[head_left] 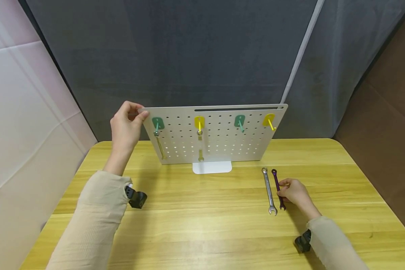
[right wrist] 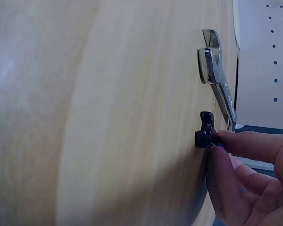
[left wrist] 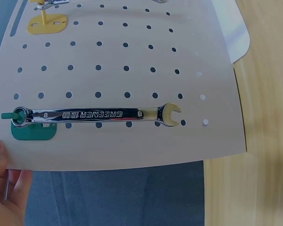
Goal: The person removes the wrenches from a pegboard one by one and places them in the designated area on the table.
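Observation:
My left hand (head_left: 125,122) pinches the upper left corner of a white pegboard (head_left: 219,142) between thumb and fingers. On the board's left green hook (left wrist: 33,132) hangs a chrome combination wrench (left wrist: 104,114) by its ring end. Another wrench (head_left: 200,146) hangs from the yellow hook (head_left: 199,122) beside it. At the right, my right hand (head_left: 294,193) pinches a purple combination wrench (head_left: 277,185) by its shank, low over the table. Just left of it lies a silver combination wrench (head_left: 269,191), open end toward me. The right wrist view shows thumb and fingertip on the purple wrench (right wrist: 206,134).
The board stands upright on a white foot (head_left: 212,167) near the back of the wooden table (head_left: 195,217). Its right green hook (head_left: 239,123) and right yellow hook (head_left: 269,122) hold nothing. A dark curtain (head_left: 189,52) hangs behind, with pale fabric (head_left: 37,112) at the left.

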